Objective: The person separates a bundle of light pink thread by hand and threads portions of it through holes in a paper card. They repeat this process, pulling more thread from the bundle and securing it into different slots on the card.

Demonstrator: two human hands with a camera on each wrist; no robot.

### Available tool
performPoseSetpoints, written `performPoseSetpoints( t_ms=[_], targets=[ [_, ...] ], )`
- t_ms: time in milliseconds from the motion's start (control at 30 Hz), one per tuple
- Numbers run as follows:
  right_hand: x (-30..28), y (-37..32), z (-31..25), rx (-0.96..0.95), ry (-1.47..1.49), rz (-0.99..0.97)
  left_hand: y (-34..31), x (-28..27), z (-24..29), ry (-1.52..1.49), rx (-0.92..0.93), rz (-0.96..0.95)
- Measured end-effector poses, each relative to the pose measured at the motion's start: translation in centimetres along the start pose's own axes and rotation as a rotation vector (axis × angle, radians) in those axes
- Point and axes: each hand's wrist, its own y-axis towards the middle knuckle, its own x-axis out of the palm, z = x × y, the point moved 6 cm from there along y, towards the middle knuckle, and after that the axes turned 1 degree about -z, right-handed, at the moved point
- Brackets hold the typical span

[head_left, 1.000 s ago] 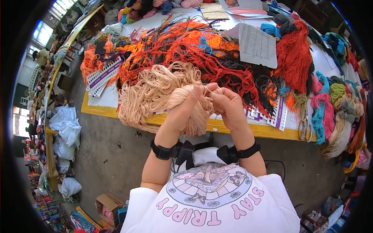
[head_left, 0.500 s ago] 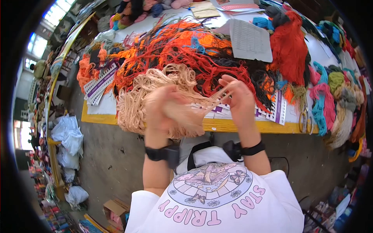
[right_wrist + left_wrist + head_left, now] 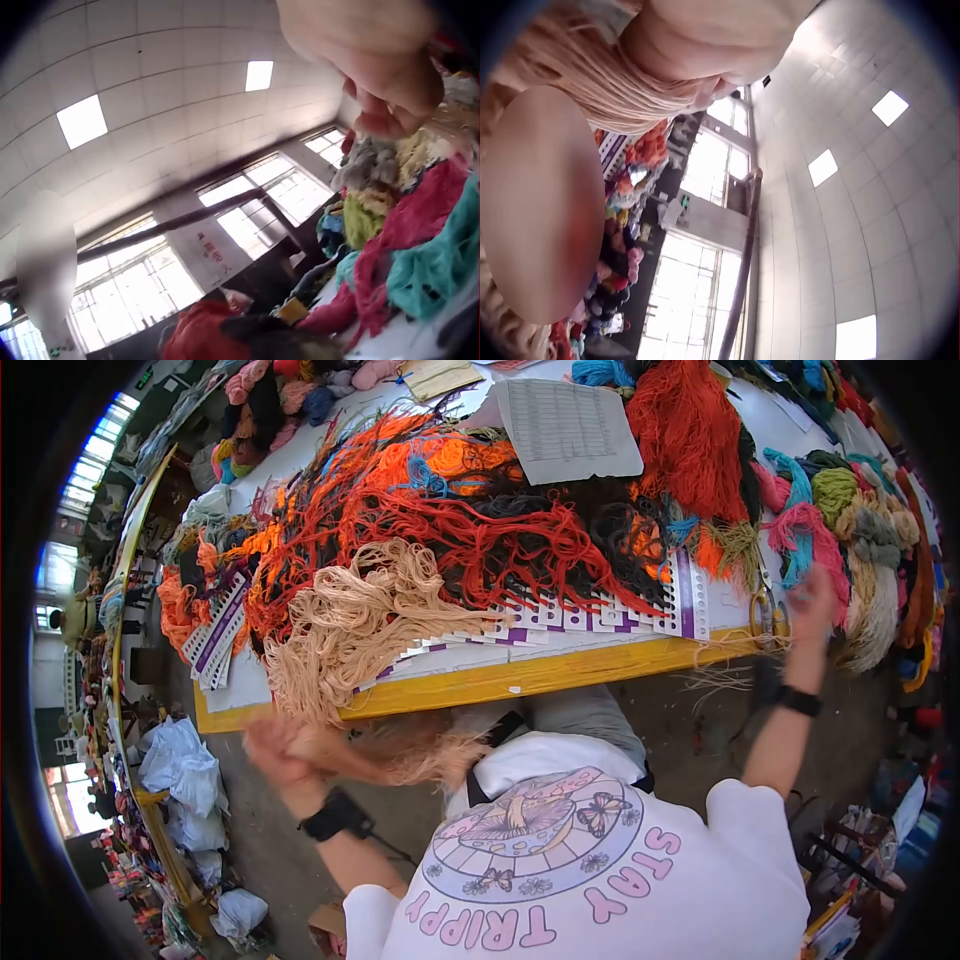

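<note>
My left hand (image 3: 285,750), low at the left front of the table, grips a bundle of peach yarn (image 3: 400,758). Its loose, fuzzy end stretches right across my lap. In the left wrist view, smooth peach strands (image 3: 615,86) run up into the curled left fingers. The right hand (image 3: 812,605) is out at the right table edge, blurred, fingers curled in the right wrist view. Thin peach strands (image 3: 725,660) trail leftward from it over the edge. Scissors (image 3: 765,610) lie right beside this hand. A looped heap of peach yarn (image 3: 360,605) rests on the table.
Red, orange and black yarn (image 3: 480,525) covers the table's middle. Punched cards (image 3: 690,595) line the front by the yellow edge (image 3: 520,672). A printed sheet (image 3: 570,435) lies on top. Colourful hanks (image 3: 820,540) hang at right; plastic bags (image 3: 180,760) are at left.
Both hands were together at the peach yarn, then parted. My left hand swung down and left with the bundle; the right drew strands away far to the right.
</note>
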Motion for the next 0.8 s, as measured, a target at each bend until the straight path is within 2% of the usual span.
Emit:
performPoseSetpoints(
  t_ms=[33, 67, 100, 133, 200, 233, 300, 367, 400, 500, 600, 700, 800],
  targets=[
    [6.7, -4.8, 2.7, 0.107, 0.051, -0.218, -0.9, 4.4, -2.8, -0.062, -0.217, -0.341],
    [12.2, -9.6, 4.3, 0.220, -0.187, -0.323, -2.4, 7.0, -5.9, 0.027, -0.229, -0.235],
    [15.8, -12.7, 7.6, 0.308, -0.170, -0.613, -4.6, 10.5, -8.4, 0.185, -0.416, -0.193],
    [19.1, -16.4, 9.2, 0.276, -0.165, -0.793, -4.7, 12.1, -11.8, 0.223, -0.452, -0.396],
    [23.1, -21.3, 12.4, 0.538, -0.010, -1.035, -7.5, 17.0, -15.5, 0.413, -0.520, -0.650],
    [24.1, -23.0, 13.5, 0.633, 0.129, -1.097, -7.9, 18.1, -18.2, 0.394, -0.524, -0.752],
    [25.3, -24.5, 14.2, 0.754, 0.238, -1.148, -8.6, 20.4, -20.2, 0.473, -0.357, -0.984],
    [25.5, -25.2, 14.5, 0.865, 0.270, -1.185, -10.0, 22.0, -21.7, 0.247, -0.701, -1.056],
    [25.2, -25.0, 14.6, 0.872, 0.263, -1.160, -9.4, 21.5, -21.7, 0.333, -0.655, -0.878],
    [24.6, -23.6, 14.7, 0.754, 0.122, -1.113, -9.7, 21.8, -21.2, 0.215, -0.657, -0.715],
    [25.7, -22.3, 13.8, -0.063, -0.397, -0.945, -9.2, 21.7, -19.8, 0.474, -0.366, -0.753],
    [25.6, -22.1, 13.2, -0.186, -0.753, -0.898, -8.8, 21.5, -19.7, 0.918, 0.026, -0.753],
    [25.1, -21.7, 13.6, -0.249, -0.729, -0.813, -8.4, 21.2, -20.3, 1.038, 0.212, -0.748]
  ],
)
